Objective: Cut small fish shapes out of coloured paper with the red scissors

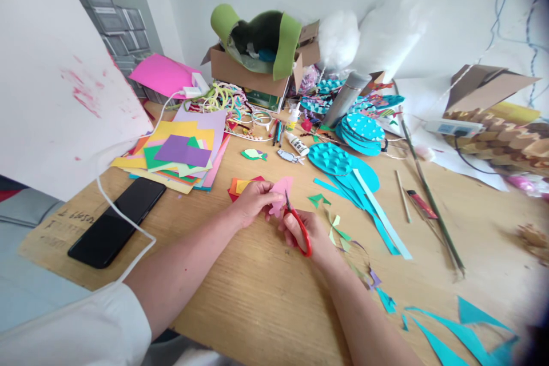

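Observation:
My left hand (257, 203) pinches a small piece of pink paper (282, 187) above the middle of the table. Red-handled scissors (305, 234) are in my right hand (306, 231), their blades pointing up and away at the pink paper's right edge. Whether the blades are parted I cannot make out. Just beyond my left hand lie red, orange and yellow paper pieces (241, 186). Green and purple paper scraps (338, 231) are scattered to the right of the scissors. Two paper fish lie farther back, one green and white (254, 154), one grey-blue (290, 156).
A stack of coloured paper (180, 151) and a black phone (116, 222) lie to the left, with a white cable crossing. Turquoise paper shapes (343, 168), a glue bottle (298, 144), a steel flask (347, 97) and a long stick (429, 194) are to the right. A cardboard box (249, 71) stands behind.

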Tool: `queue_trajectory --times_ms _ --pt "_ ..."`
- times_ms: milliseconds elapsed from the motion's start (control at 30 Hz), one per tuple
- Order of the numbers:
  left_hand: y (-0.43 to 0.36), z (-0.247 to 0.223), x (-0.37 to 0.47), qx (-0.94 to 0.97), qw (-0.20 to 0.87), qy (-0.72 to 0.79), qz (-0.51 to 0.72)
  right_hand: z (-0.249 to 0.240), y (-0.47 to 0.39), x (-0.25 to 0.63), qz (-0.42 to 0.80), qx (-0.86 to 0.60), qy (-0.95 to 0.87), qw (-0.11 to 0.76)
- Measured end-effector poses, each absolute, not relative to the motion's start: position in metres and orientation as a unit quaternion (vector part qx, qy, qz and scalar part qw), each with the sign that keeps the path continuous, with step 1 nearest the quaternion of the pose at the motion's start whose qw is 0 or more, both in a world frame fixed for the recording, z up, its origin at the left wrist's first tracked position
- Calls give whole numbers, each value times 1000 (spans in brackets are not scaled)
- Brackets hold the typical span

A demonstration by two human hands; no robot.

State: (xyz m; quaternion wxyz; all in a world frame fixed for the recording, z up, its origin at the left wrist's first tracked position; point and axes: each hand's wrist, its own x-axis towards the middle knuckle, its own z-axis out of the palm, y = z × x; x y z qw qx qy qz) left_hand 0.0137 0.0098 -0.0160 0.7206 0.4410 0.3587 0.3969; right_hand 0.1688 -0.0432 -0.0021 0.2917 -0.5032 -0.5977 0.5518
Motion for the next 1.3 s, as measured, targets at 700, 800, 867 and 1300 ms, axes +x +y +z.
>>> queue_trajectory --times_ms 700,800,867,1300 --pt "10 -15 12 443 726 354 389 3 -45 167 558 -505 -597 279" --pt "10 -13 13 441 728 355 388 4 -44 166 557 -504 -597 281" --pt "10 -13 13 441 728 352 389 4 -44 166 557 -504 -597 282" --pt "11 -17 13 444 724 349 395 1 -44 169 558 -493 -605 284"
